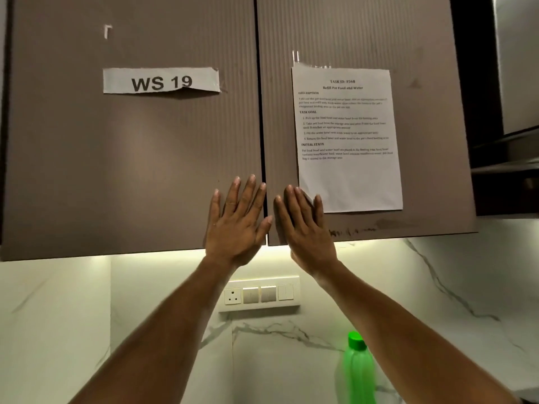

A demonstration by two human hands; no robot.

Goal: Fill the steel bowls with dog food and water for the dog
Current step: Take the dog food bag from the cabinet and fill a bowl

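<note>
Both my arms are raised toward a brown wall cabinet point(131, 170) with two closed doors. My left hand point(237, 223) is held flat with straight, spread fingers against the lower right of the left door. My right hand point(306, 225) is flat too, fingers together, over the lower left of the right door and the corner of a taped task sheet point(347, 135). Neither hand holds anything. A green plastic bottle point(357, 371) with a green cap stands low at the right, beside my right forearm. No steel bowls or dog food are in view.
A paper label reading WS 19 point(160, 80) is stuck on the left door. Below the cabinet runs a lit marble backsplash point(87, 316) with a white socket and switch panel point(259, 295). A dark hood or shelf unit point(507, 170) sits at the right edge.
</note>
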